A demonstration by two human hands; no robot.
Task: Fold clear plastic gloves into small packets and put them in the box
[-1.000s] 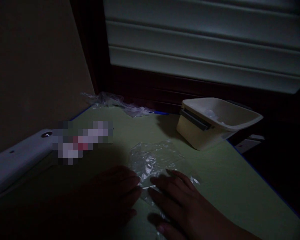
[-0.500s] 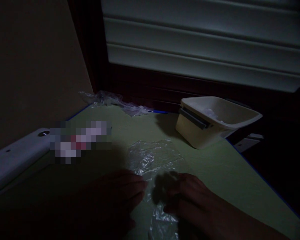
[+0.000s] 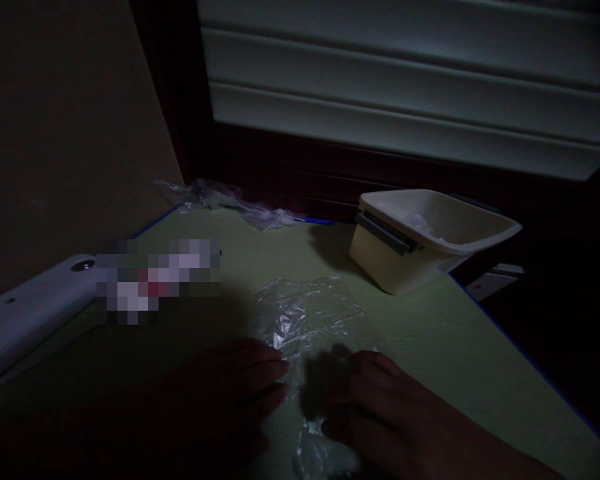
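near: crumpled clear film (image 3: 310,310) lies on the green bench (image 3: 460,353), dead centre, running out from between the hands. long axis points roughly away from the person; wide part beyond the fingertips, a bunched strip at the near end, down by the right thumb side. looks like one piece, but shadow hides the middle.

left hand (image 3: 245,387) is at the film's left side, fingers forward and side by side, tips at the film edge, thumb apart from them. no clasp visible. right hand (image 3: 395,407) is on the other side, fingers bent over the film; can't tell if they're pinching it, too dark underneath. right is nearer the bunched end, both about level with the middle. wide part is straight ahead of the gap between the hands.

mid: long white object (image 3: 35,310) on the left, its far end by a pixelated item (image 3: 155,280), no id on that. right: cream bin (image 3: 395,263), mouth up, near the bench edge, dark grey handle (image 3: 383,232) on its side, something clear inside.

far: more crumpled plastic (image 3: 230,200) along the back edge, slatted panel (image 3: 405,100) behind.
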